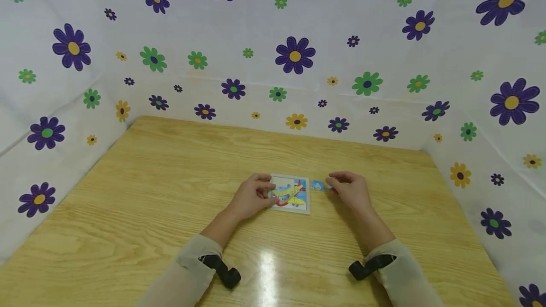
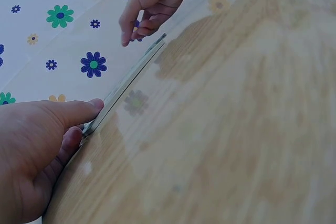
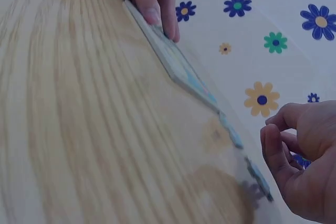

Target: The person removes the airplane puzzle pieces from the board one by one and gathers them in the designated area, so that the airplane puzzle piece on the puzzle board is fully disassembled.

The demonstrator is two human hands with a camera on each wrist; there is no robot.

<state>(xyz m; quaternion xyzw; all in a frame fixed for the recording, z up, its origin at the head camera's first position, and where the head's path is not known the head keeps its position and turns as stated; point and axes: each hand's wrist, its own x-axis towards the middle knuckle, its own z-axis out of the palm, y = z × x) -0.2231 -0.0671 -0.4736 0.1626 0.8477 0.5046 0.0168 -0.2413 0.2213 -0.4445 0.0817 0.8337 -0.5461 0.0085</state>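
Pale sleeves (image 1: 179,276) are seen nearest. On the table (image 1: 128,193), the airplane puzzle (image 1: 308,199) is clamped by fingers of the left hand (image 1: 248,198); nothing seems held by loosely curled fingers of the right hand (image 1: 351,193). Blue pieces (image 1: 317,185) alongside are best edge-gripped.

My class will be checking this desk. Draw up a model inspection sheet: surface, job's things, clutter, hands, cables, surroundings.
Surface: wooden table, with a bright reflection near the front.
Job's things: puzzle tray with an airplane picture; one loose piece lies to its right, another piece farther right.
Clutter: nothing seen.
Left hand: holds the tray's left edge.
Right hand: over by the loose pieces, fingers bent, no piece visible in its grasp.
Cables: nothing seen; black bands at both wrists.
Surroundings: white flowered cloth behind and on both sides.
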